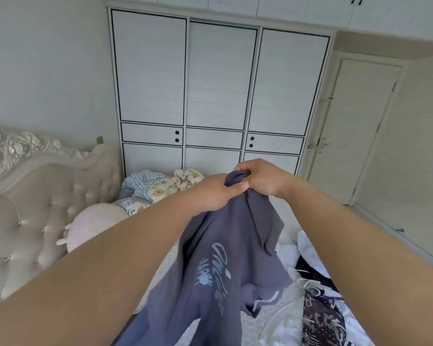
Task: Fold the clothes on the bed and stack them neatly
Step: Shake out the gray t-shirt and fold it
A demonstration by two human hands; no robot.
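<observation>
While both hands (235, 186) grip its bunched top | grey-blue shirt (218, 265) hangs, pale print.

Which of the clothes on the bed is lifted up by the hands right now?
The grey-blue shirt with pale lettering: both the left hand and the right hand grip its top edge, so it hangs. The white garment and the dark patterned garment lie on the bed.

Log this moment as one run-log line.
step: lifting | item: grey-blue shirt | left hand: grip | right hand: grip | pile: unfolded
</observation>
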